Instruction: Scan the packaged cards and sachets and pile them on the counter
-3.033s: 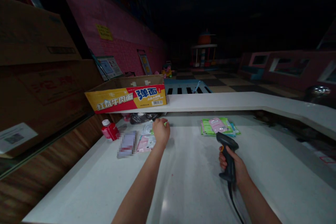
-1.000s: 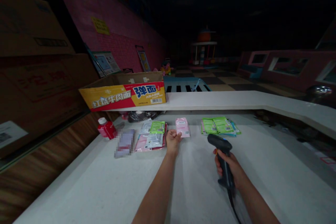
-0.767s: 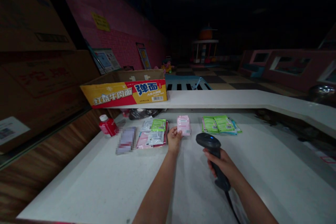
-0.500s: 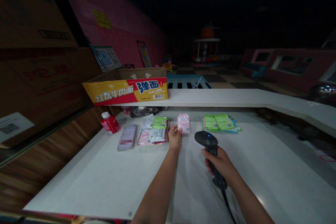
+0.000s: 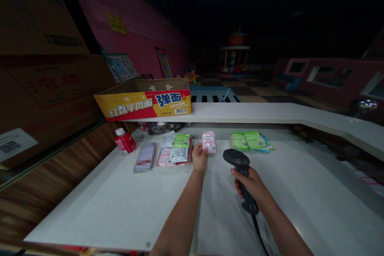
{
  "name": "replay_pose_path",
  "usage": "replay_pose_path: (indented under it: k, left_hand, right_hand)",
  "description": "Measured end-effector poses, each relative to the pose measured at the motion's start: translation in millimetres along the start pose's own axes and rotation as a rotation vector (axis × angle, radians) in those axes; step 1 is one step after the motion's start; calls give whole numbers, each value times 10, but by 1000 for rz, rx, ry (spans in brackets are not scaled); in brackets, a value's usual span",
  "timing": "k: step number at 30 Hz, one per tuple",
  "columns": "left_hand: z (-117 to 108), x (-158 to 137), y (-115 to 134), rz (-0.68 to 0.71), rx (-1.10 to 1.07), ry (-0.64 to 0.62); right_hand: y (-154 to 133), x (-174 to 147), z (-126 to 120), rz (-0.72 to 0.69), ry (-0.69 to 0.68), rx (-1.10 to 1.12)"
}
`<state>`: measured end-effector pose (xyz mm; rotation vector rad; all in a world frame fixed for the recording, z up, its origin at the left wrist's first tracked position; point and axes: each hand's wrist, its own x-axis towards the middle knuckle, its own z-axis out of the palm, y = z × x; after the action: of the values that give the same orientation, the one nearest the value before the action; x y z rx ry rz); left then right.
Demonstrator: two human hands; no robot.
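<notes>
Left hand (image 5: 199,156) pinching pink packet (image 5: 209,141) by its near-left corner, mid surface (image 5: 120,208). Right hand (image 5: 252,184) wrapped round scanner (image 5: 240,168), head aimed at packet. Mixed packets (image 5: 175,151) left, green packets (image 5: 250,141) right; which pile is scanned: unclear in dim light.

light: dim overall, room beyond the left hand (image 5: 199,156) nearly black | source: overhead, brightest on the white counter (image 5: 126,208) around both hands | shadows: soft, faint under the right hand (image 5: 250,184) | glare: none strong | blur: slight softness, grain | distortion: wide-angle bending at edges, pixelated patch left of the left hand
</notes>
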<state>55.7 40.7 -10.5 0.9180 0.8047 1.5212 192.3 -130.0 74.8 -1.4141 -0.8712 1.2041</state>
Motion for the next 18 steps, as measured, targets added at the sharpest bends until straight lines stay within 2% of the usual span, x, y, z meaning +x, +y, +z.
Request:
replay_pose_path:
  k: [6, 12, 15, 18]
  left_hand:
    - [24, -36, 80, -2, 27, -5]
    - [27, -35, 90, 8, 41, -16]
    - [23, -26, 53, -1, 73, 8]
    - [31, -12, 12, 11, 114, 52]
  right_hand:
    - [83, 199, -311, 18, -9, 205]
    - [307, 384, -705, 73, -157, 555]
    - [380, 384, -755, 91, -142, 687]
    - [402, 379, -737, 81, -124, 700]
